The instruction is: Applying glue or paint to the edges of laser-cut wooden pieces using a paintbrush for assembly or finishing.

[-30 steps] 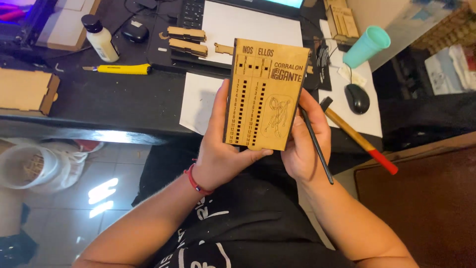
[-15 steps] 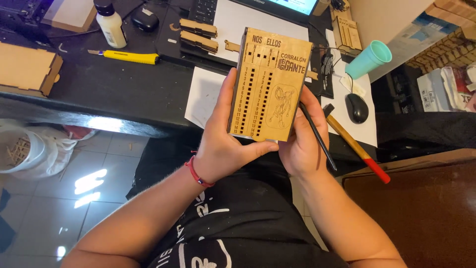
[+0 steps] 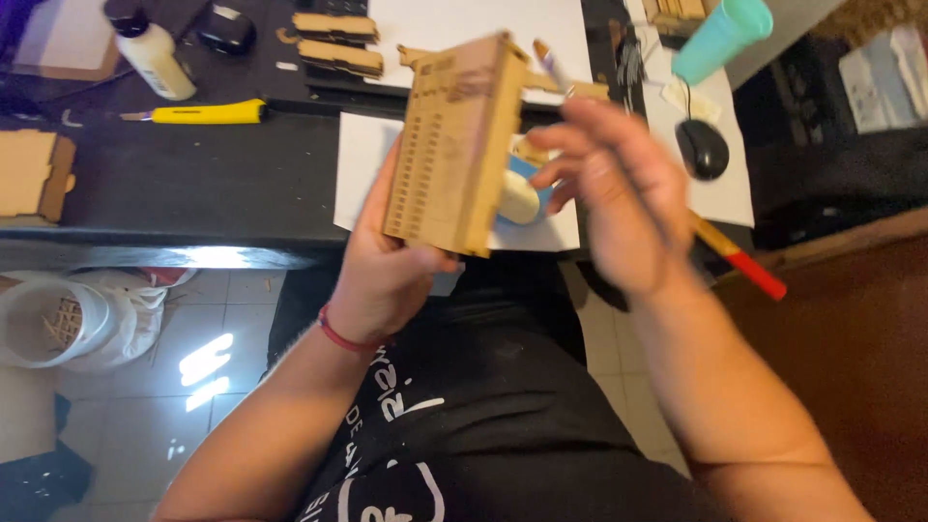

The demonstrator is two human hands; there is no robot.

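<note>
My left hand [image 3: 387, 266] grips a tall, flat laser-cut wooden box [image 3: 452, 145] from below, above the desk's front edge. The box is tilted, its face with rows of small slots turned to the left. My right hand [image 3: 614, 193] is off the box, just to its right, blurred, with the fingers spread. A thin stick's light tip [image 3: 547, 58] pokes up above those fingers; it seems held between them. A round white and blue thing [image 3: 522, 193] shows behind the box's lower edge.
On the black desk [image 3: 193, 184] lie a yellow utility knife [image 3: 203, 113], a white bottle [image 3: 150, 53], wooden parts [image 3: 333, 43], white paper [image 3: 372, 164], a black mouse [image 3: 703, 148], a teal cup [image 3: 725, 34] and a red-tipped stick [image 3: 739, 259]. A white bucket [image 3: 53, 324] stands on the floor.
My right hand has let go of the box and swung off to the right. The left hand has turned the box so its face points left.
</note>
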